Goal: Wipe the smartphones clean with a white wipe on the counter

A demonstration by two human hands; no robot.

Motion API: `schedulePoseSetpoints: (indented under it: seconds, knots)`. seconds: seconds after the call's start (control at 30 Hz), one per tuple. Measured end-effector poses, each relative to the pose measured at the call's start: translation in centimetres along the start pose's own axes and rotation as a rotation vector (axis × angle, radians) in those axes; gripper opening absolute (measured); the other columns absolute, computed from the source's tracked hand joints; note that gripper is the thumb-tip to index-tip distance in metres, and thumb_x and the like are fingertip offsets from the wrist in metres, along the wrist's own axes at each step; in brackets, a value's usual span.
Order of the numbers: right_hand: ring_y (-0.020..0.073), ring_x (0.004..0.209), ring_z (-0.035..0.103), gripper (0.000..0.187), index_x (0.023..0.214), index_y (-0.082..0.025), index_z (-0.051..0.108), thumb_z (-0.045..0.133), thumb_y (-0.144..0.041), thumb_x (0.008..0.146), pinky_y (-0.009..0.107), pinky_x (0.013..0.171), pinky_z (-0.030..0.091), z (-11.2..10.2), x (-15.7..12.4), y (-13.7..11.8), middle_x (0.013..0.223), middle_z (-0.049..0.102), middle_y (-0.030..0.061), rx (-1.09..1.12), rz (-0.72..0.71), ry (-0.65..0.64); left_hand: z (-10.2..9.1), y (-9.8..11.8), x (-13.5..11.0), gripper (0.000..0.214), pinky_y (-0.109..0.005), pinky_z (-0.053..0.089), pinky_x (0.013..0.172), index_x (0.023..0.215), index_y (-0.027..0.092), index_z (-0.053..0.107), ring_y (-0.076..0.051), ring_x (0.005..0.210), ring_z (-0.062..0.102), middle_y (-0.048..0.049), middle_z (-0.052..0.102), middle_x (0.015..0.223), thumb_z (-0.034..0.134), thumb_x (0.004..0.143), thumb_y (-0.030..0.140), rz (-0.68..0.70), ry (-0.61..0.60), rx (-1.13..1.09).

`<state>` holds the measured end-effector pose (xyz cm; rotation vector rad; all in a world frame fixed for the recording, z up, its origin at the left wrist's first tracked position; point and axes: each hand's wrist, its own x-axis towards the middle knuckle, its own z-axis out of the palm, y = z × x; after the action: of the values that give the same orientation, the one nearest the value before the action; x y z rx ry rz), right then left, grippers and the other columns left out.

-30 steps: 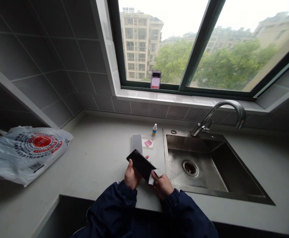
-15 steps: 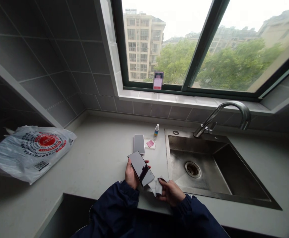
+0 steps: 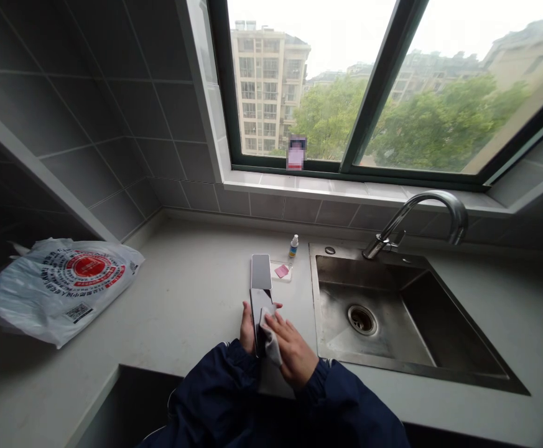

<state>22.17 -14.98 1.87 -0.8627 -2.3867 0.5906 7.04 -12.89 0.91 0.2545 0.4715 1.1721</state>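
Observation:
My left hand (image 3: 247, 328) is closed around the side of a dark smartphone (image 3: 260, 300), screen up, above the counter's front part. Against that screen my right hand (image 3: 294, 348) presses a light grey cloth (image 3: 272, 345), its fingers laid over the cloth. Part of the screen is covered by the cloth and fingers. Just beyond the held phone, a second phone (image 3: 260, 271) with a pale edge lies flat on the counter. Beside it is a clear case (image 3: 288, 278) with a pink piece (image 3: 282, 271) on it. A small white-capped bottle (image 3: 293, 246) stands upright behind the case.
To the right, a steel sink (image 3: 315, 298) is set into the pale counter (image 3: 191, 280), with a curved faucet (image 3: 420, 199) at its back. A white plastic bag (image 3: 61, 286) with red and black print lies at the left. A window (image 3: 327, 93) rises behind.
My right hand has moved left and up, bringing the cloth from beside the phone onto its screen. The phone in my left hand has turned from slanted to nearly straight.

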Motion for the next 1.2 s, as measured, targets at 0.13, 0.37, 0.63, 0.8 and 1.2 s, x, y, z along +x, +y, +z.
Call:
schedulePoseSetpoints:
  seconds: [0.13, 0.37, 0.63, 0.8, 1.2]
  knots:
    - [0.0278, 0.146, 0.018, 0.066, 0.146, -0.013, 0.038, 0.047, -0.014, 0.081, 0.049, 0.114, 0.03, 0.8, 1.2, -1.0, 0.154, 0.031, 0.0099, -0.144, -0.107, -0.047, 0.0, -0.1, -0.1, 0.092, -0.042, 0.05, 0.078, 0.11, 0.002, 0.065, -0.03, 0.079, 0.067, -0.0151, 0.068, 0.073, 0.035, 0.076, 0.083, 0.008, 0.037, 0.018]
    - [0.0297, 0.146, 0.019, 0.064, 0.142, -0.019, 0.045, 0.049, -0.014, 0.077, 0.052, 0.113, 0.027, 0.4, 3.7, 0.7, 0.153, 0.035, 0.0063, -0.22, -0.059, -0.049, -0.4, -0.6, 0.5, 0.081, -0.05, 0.042, 0.1, 0.113, 0.011, 0.065, -0.036, 0.116, 0.058, -0.0197, 0.067, 0.106, 0.045, 0.075, 0.079, 0.004, 0.027, -0.074]
    - [0.0257, 0.146, 0.016, 0.067, 0.144, -0.016, 0.041, 0.046, -0.013, 0.078, 0.049, 0.114, 0.026, 1.1, 1.6, -0.2, 0.153, 0.034, 0.007, -0.158, -0.098, -0.067, 0.6, 0.3, -0.1, 0.091, -0.047, 0.048, 0.086, 0.109, 0.002, 0.067, -0.033, 0.087, 0.066, -0.0167, 0.068, 0.076, 0.037, 0.076, 0.082, -0.021, 0.023, -0.004]
    - [0.0295, 0.147, 0.012, 0.068, 0.149, -0.019, 0.033, 0.046, -0.014, 0.082, 0.056, 0.115, 0.021, 0.4, -0.9, -0.5, 0.156, 0.027, 0.0068, -0.229, -0.059, -0.076, 0.7, 0.1, -0.2, 0.081, -0.04, 0.051, 0.076, 0.121, 0.005, 0.061, -0.026, 0.071, 0.068, -0.0137, 0.07, 0.072, 0.042, 0.082, 0.073, -0.067, 0.094, 0.105]
    - [0.0283, 0.12, 0.058, 0.035, 0.118, -0.022, 0.068, 0.055, -0.022, 0.085, 0.041, 0.098, 0.05, -0.8, -2.7, 2.5, 0.133, 0.059, 0.0094, 0.32, 0.315, 0.24, 1.1, -0.4, 0.0, 0.052, -0.035, 0.057, 0.069, 0.123, 0.014, 0.054, -0.026, 0.084, 0.071, -0.02, 0.07, 0.11, 0.059, 0.086, 0.05, 0.255, 0.231, 0.354]
